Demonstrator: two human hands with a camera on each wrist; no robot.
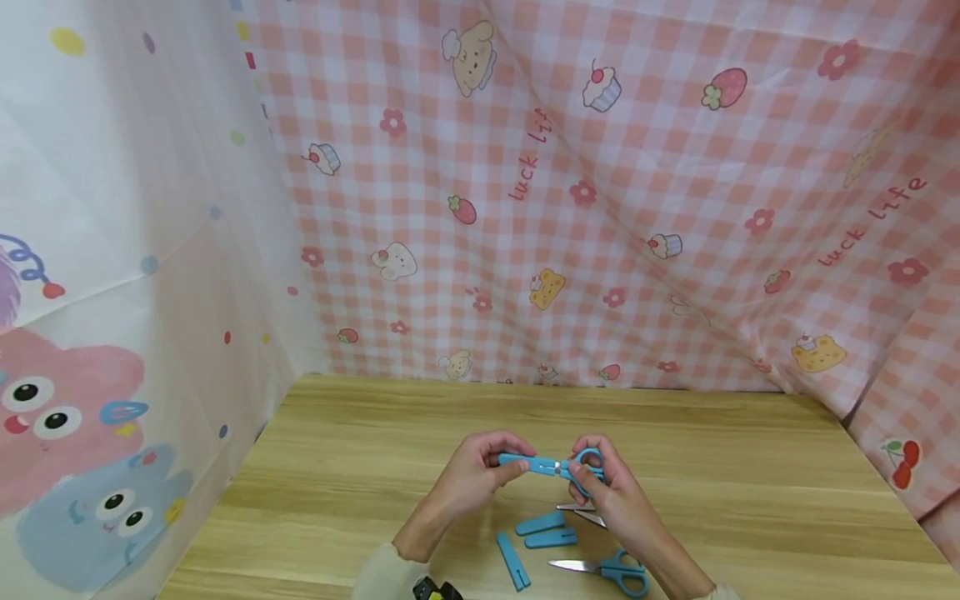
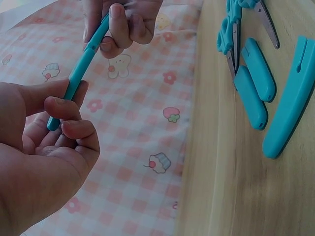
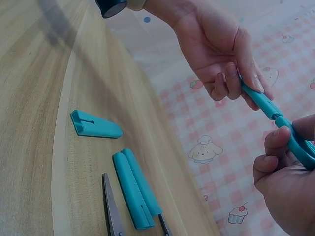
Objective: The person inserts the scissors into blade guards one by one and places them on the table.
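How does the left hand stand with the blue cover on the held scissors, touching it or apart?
Touching. The left wrist view shows it: the left hand pinches the blue cover between thumb and fingers.

Behind the left hand (image 1: 480, 472), past the bare wrist, a plain cream sleeve (image 1: 387, 575) covers the forearm, its edge running across the arm. Next to that sleeve, on the side toward the right hand (image 1: 611, 487), shows a small black device (image 1: 437, 590) with a yellow patch. The right wrist view has a rounded black piece (image 3: 112, 8) beside the left cuff. Behind the right hand, beyond bare forearm, only a sliver of pale sleeve (image 1: 722, 592) is visible.
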